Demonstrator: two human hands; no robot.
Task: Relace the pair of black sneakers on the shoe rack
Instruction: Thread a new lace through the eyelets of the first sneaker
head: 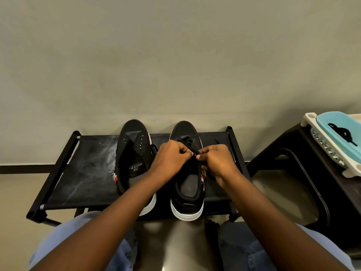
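Two black canvas sneakers w/ white rubber soles are set side by side, toes to the wall, on the top shelf of a black fabric-and-tube shoe rack (88, 173). The unlaced sneaker (132, 163) on the left shows bare metal eyelets and an open tongue. The part-laced sneaker (187, 190) on the right is being worked on.

The left hand (172, 155) and right hand (216, 159) are brought close together over the mid eyelets of that shoe, almost touching, fingers curled. A thin black shoelace (188, 141) is pinched in both; a few crossings are seen nearer the toe. Exactly which eyelet is being fed can't be told, as it is hidden by the fingers.

Handling, as judged: the lace is light, limp and soft, so it is best held right at the stiff tip, approx. at the aglet, for threading; held further back it is likely to buckle. The canvas upper is pliable, so the eyelet flap probably needs to be steadied w/ the other hand. The shoe itself is light and could slide on the cloth shelf if the lace is pulled hard.

A second black lace (341, 133) is seen in a light-blue plastic basket (332, 119) on a dark stool (328, 178) at the right, presumably for the bare shoe.
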